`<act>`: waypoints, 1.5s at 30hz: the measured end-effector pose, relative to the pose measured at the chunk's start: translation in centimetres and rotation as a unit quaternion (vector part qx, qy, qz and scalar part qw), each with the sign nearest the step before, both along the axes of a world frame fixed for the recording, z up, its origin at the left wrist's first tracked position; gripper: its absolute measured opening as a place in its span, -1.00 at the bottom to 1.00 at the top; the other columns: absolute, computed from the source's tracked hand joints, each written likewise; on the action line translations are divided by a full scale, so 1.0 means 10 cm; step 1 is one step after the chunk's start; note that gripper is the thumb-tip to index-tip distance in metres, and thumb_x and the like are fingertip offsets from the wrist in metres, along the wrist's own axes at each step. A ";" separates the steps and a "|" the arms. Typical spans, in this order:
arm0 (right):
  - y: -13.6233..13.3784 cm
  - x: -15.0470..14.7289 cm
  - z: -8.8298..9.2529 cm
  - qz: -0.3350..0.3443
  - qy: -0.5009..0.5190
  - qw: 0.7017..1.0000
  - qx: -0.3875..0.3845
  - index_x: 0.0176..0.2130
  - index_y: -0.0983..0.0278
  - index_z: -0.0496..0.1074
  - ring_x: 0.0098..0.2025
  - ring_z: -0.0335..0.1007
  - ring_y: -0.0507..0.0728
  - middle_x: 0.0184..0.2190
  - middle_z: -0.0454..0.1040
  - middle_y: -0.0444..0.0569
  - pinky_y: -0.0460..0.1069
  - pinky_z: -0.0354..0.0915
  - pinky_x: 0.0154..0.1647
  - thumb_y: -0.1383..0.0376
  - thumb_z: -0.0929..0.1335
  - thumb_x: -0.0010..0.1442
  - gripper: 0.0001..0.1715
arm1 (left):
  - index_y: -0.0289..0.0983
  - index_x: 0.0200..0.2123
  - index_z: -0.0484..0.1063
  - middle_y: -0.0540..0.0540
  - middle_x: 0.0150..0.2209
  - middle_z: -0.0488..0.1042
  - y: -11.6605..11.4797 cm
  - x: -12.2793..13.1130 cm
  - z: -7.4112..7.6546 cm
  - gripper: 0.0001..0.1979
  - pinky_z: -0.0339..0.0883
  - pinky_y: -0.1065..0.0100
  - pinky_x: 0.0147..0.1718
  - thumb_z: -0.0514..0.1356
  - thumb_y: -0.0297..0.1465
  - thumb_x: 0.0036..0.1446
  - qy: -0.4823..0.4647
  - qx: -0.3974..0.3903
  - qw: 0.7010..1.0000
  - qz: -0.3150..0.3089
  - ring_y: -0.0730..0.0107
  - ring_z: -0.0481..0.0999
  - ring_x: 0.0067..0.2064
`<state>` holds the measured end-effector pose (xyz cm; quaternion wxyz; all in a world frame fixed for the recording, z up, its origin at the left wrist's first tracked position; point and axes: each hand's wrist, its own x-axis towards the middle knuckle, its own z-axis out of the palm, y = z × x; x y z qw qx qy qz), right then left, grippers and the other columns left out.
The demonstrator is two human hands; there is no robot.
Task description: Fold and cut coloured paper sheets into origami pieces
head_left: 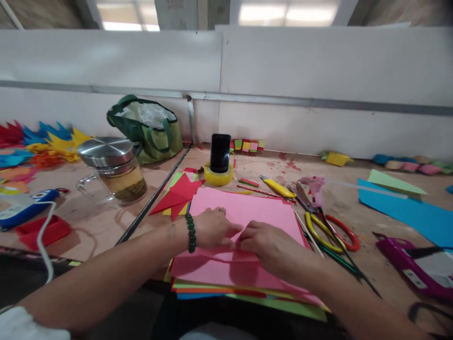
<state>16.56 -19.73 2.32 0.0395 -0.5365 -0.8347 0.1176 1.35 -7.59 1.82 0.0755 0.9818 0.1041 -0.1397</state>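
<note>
A pink paper sheet (212, 268) lies on a stack of coloured paper (293, 306) in front of me, its near part folded or lifted under my fingers. My left hand (214, 228), a green bead bracelet (191, 232) at its wrist, has the thumb and forefinger closed at the paper's middle. Close beside it, my right hand (264, 242) has its fingers bent together on the same fold. The fingertips nearly touch, and the paper between them is partly hidden. Red folded paper pieces (180, 193) lie beyond my left hand.
A phone (220, 153) stands in a yellow tape roll (218, 176) behind the stack. To the right are a yellow cutter (279, 188), scissors (323, 231), a pink glue gun (314, 189) and a purple device (412, 267). A glass mug (122, 182) and green bag (159, 137) stand left.
</note>
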 end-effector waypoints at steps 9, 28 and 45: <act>-0.28 -0.19 -0.31 0.077 -0.120 0.986 0.088 -0.27 0.32 0.50 -0.30 0.33 0.14 -0.36 0.50 0.03 0.03 0.25 -0.27 0.40 0.32 0.18 -0.86 | -0.05 0.30 0.07 -0.41 0.06 0.34 -0.04 -0.06 -0.09 -0.27 0.24 -0.16 -0.06 0.20 -0.03 0.11 -0.010 0.010 1.000 0.017 -0.26 0.19 0.18; -1.02 0.06 -0.57 -0.184 0.012 0.961 0.207 -0.22 0.32 0.49 -0.23 0.34 0.12 -0.27 0.52 0.00 -0.04 0.32 -0.28 0.64 0.21 0.12 -0.60 | -0.07 0.25 0.17 -0.38 0.09 0.32 -0.09 -0.12 -0.10 -0.34 0.15 -0.19 0.02 0.24 -0.10 0.11 -0.048 0.043 0.998 0.021 -0.19 0.27 0.16; -0.99 0.05 -0.51 -0.223 -0.008 0.962 0.161 -0.29 0.24 0.49 -0.22 0.35 0.13 -0.27 0.50 -0.05 -0.04 0.27 -0.29 0.58 0.26 0.12 -0.67 | -0.18 0.23 0.23 -0.22 0.24 0.26 -0.62 -1.13 -0.54 -0.38 -0.08 -0.06 0.21 -0.01 0.03 0.23 -0.182 0.152 0.967 0.089 -0.01 0.18 0.25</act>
